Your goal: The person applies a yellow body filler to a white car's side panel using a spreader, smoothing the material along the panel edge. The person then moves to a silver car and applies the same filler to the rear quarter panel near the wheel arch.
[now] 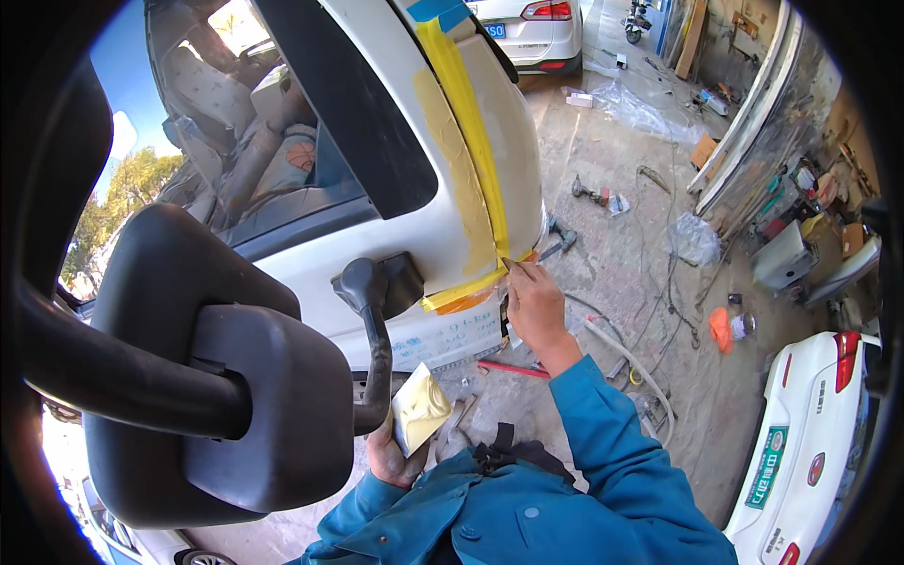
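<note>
Yellow paste [428, 403] smears 1 pale, tilted board [408, 437].

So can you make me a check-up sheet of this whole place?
Surface: white vehicle body with a tan patch.
Job's things: yellow tape along the body; board bearing pale yellow paste.
Clutter: drill, clear plastic and orange item on the floor.
Hands: left hand holds the board; right hand is at the tape's lower corner, its grip unclear.
Cables: dark cables and pale hose on the floor.
Surroundings: black mirror at left, white car at lower right.
</note>
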A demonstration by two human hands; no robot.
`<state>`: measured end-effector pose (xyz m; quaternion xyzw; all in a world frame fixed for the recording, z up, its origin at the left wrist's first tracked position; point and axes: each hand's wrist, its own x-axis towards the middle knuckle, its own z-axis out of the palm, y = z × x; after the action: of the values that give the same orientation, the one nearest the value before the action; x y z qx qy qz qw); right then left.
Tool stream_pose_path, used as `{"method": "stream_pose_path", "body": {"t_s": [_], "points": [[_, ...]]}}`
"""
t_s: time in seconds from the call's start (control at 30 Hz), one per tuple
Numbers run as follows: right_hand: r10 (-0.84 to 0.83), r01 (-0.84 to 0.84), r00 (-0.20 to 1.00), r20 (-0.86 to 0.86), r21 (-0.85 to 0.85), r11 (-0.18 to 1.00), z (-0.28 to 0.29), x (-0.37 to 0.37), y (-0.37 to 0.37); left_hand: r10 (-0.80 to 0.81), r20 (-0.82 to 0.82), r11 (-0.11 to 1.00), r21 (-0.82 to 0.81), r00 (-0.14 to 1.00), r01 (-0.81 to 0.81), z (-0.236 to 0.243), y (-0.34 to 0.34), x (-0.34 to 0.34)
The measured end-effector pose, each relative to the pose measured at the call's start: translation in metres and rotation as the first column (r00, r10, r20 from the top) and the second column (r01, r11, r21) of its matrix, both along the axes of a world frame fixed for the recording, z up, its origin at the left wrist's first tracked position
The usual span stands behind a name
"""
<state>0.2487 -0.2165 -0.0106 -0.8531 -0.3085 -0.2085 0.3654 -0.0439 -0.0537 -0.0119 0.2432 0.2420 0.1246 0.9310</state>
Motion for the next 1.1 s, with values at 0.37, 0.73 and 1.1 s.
{"method": "stream_pose_path", "body": {"t_s": [0.37, 0.73, 1.1], "points": [[-0.099, 0.085, 0.989, -0.106, -0.131, 0.988, -0.052, -0.007, -0.011, 0.047, -0.036, 0.999, 0.013, 0.998, -0.047, 0.012, -0.002, -0.004], [0.388, 0.578, 0.624, -0.678, 0.735, 0.355, -0.054, -0.045, 0.044, 0.076, -0.043, 0.997, 0.016, 0.996, -0.075, 0.009, 0.012, -0.011], [0.483, 0.561, 0.647, -0.59, 0.798, 0.222, -0.033, -0.037, 0.105, 0.08, -0.052, 0.997, 0.023, 0.995, -0.079, 0.013, 0.035, -0.019]]}}
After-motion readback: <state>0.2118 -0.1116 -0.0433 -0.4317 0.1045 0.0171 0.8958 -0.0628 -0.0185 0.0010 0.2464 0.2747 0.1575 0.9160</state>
